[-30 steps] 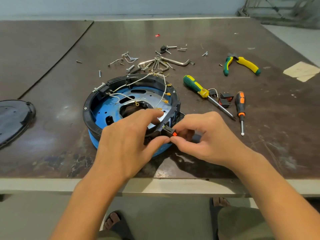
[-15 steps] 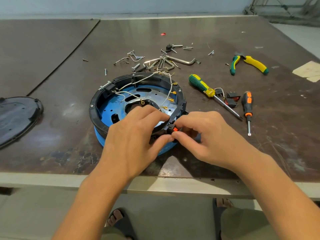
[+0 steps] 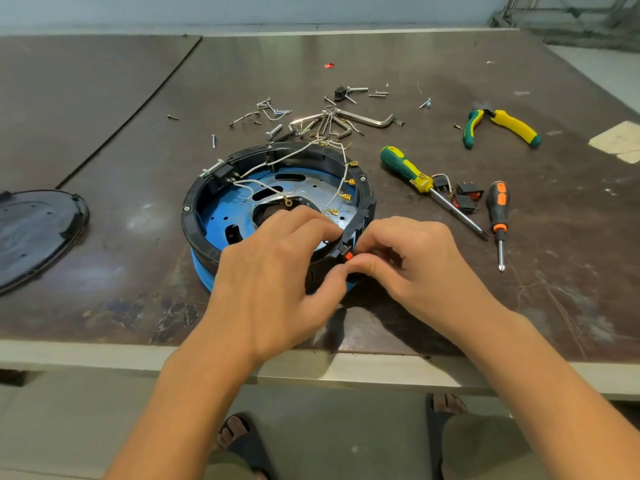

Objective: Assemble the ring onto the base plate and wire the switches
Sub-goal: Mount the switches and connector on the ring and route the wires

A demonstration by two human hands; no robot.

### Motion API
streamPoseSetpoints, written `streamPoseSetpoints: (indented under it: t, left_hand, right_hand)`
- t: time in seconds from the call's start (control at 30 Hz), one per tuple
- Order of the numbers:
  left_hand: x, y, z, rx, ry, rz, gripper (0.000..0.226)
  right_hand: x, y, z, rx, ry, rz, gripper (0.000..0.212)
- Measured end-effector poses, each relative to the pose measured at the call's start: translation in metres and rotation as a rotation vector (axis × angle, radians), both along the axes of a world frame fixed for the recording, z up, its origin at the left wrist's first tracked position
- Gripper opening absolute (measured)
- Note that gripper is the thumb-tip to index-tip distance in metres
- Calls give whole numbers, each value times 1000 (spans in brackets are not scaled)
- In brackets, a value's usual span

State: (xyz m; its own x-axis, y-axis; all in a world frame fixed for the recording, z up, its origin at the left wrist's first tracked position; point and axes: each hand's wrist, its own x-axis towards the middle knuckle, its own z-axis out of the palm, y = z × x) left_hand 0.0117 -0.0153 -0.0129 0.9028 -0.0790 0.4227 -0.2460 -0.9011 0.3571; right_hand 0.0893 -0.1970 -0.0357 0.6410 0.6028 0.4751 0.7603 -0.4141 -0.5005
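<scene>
A black ring (image 3: 194, 216) sits on top of the blue base plate (image 3: 221, 216) in the middle of the table. White wires (image 3: 337, 188) with brass terminals hang loose inside it. At the ring's near right wall, a small black switch with a red rocker (image 3: 345, 253) sits against the ring. My right hand (image 3: 412, 268) pinches that switch from outside. My left hand (image 3: 277, 271) grips the ring wall beside it, fingers over the rim and thumb below. Two more switches (image 3: 465, 197) lie to the right.
A green-yellow screwdriver (image 3: 408, 171) and a small orange-black one (image 3: 497, 216) lie right of the ring, with pliers (image 3: 502, 124) farther back. Loose screws and hex keys (image 3: 332, 119) are scattered behind the ring. A black cover (image 3: 34, 233) lies at the far left. The table's front edge is just below my hands.
The switch in my right hand has moved from just outside the ring up against its wall. My left hand kept its hold on the ring wall.
</scene>
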Motion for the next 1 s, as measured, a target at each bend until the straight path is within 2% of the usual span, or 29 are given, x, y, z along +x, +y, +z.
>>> streamPoseSetpoints:
  t: [0.23, 0.4, 0.63, 0.7, 0.77, 0.83, 0.9, 1.0]
  left_hand:
    - [0, -1, 1, 17, -18, -4, 30]
    - [1, -1, 0, 57, -28, -8, 27]
    - [1, -3, -3, 143, 1, 68, 39]
    - [2, -4, -4, 169, 7, 102, 38]
    - [3, -6, -5, 172, 16, 116, 37]
    - [4, -7, -5, 206, 36, 128, 41]
    - [3, -8, -4, 254, 50, 145, 44]
    - [2, -8, -2, 283, 63, 163, 46]
  right_hand:
    - [-4, 4, -3, 88, 110, -76, 24]
    - [-1, 5, -2, 150, 211, -56, 29]
    - [12, -7, 7, 77, 387, 15, 29]
    - [17, -15, 10, 55, 385, 8, 22]
    - [24, -24, 10, 97, 265, -86, 10]
    - [38, -37, 9, 154, 91, -279, 6]
    - [53, -52, 7, 95, 26, -480, 24]
    - [71, -69, 0, -222, 173, -610, 50]
